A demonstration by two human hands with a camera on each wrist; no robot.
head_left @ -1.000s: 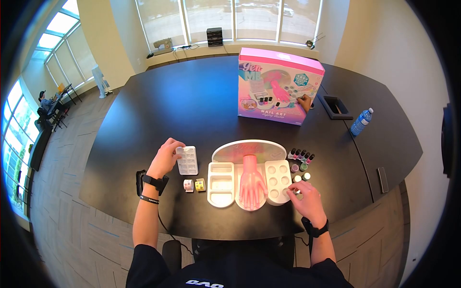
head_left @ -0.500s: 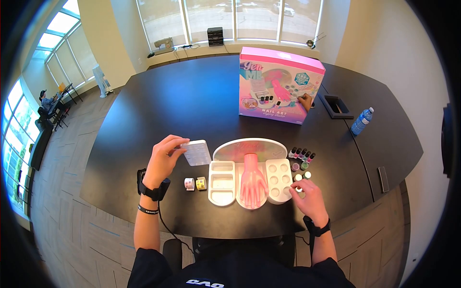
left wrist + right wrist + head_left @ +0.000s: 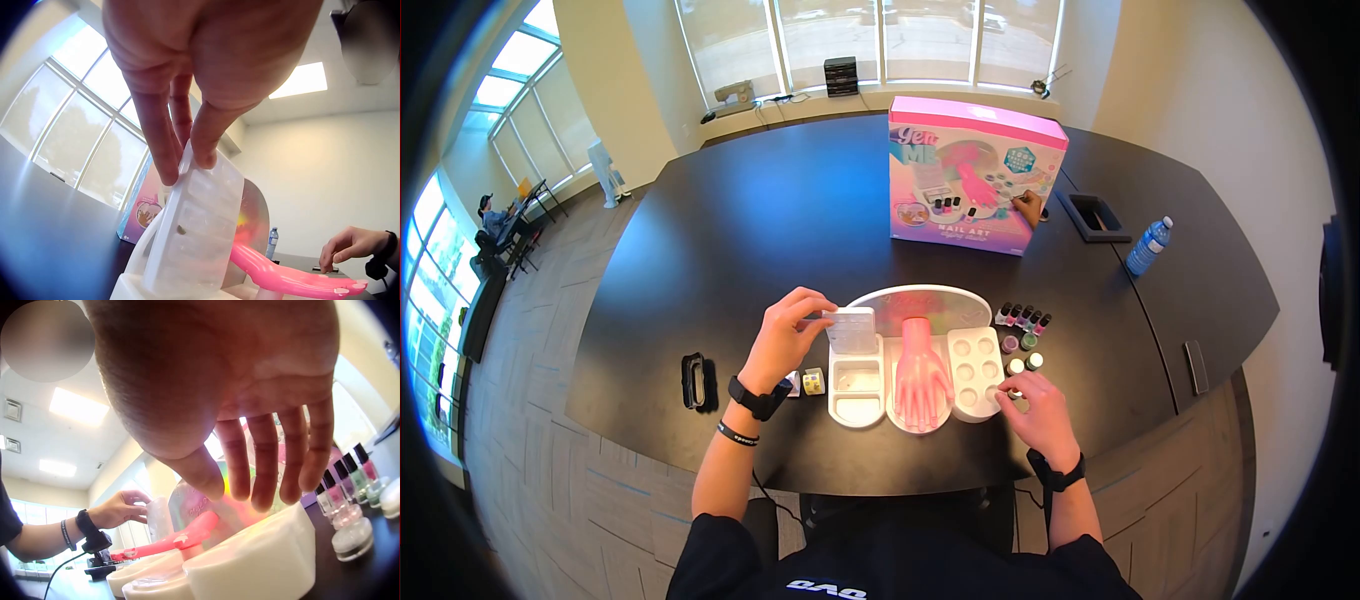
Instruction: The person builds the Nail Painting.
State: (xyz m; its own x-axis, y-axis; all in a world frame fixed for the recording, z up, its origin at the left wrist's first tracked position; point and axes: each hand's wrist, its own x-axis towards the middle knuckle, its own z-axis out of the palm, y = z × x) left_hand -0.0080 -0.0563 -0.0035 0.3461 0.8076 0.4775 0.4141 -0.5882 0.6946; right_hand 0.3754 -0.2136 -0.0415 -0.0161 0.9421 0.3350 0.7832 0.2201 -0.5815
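Observation:
In the head view my left hand [image 3: 786, 340] pinches the top edge of a translucent white compartment case [image 3: 853, 331]. The case stands nearly upright at the back section of the white three-part tray [image 3: 836, 390]; the left wrist view shows its lower end right at the tray. Beside that tray, a pink model hand [image 3: 919, 372] lies palm down before a shiny curved panel [image 3: 945, 306]. My right hand [image 3: 1041, 420] hovers with loosely bent fingers by the near right corner of the white tray with round wells [image 3: 975, 377], holding nothing.
Nail polish bottles [image 3: 1022, 318] and small jars [image 3: 1010, 344] stand right of the set. Sticker rolls [image 3: 813, 381] sit left, near a black frame-like object [image 3: 694, 382]. Farther off are the pink nail art box [image 3: 970, 180], a water bottle [image 3: 1150, 247] and a dark flat object [image 3: 1196, 367].
My left hand has lifted the compartment case off the table, tilted it upright and carried it right to the three-part tray. The right hand has stayed almost still.

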